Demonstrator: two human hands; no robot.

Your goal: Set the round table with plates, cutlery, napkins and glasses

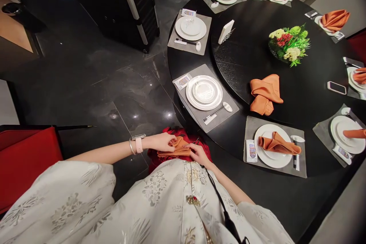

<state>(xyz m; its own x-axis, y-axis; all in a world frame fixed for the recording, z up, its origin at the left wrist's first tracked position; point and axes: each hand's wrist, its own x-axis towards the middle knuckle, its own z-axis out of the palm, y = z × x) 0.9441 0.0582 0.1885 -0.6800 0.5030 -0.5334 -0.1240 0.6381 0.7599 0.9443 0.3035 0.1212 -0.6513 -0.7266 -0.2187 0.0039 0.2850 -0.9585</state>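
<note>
Close to my waist, an orange cloth napkin (177, 148) is held in folds between both hands. My left hand (163, 142) grips its upper left part with curled fingers. On the other side, my right hand (199, 154) pinches the right end. The nearest place setting has a stack of white plates (204, 92) with no napkin on it. To its right, a folded orange napkin (279, 144) lies across another white plate (273, 162). More orange napkins (265, 93) lie loosely on the black turntable.
A round black table (228, 139) curves around to my right. Its turntable bears a flower arrangement (290, 44), a white card holder (226, 31) and a phone (336, 87). A dark cabinet (114, 15) stands on the floor ahead, and a red chair (28, 164) is at left.
</note>
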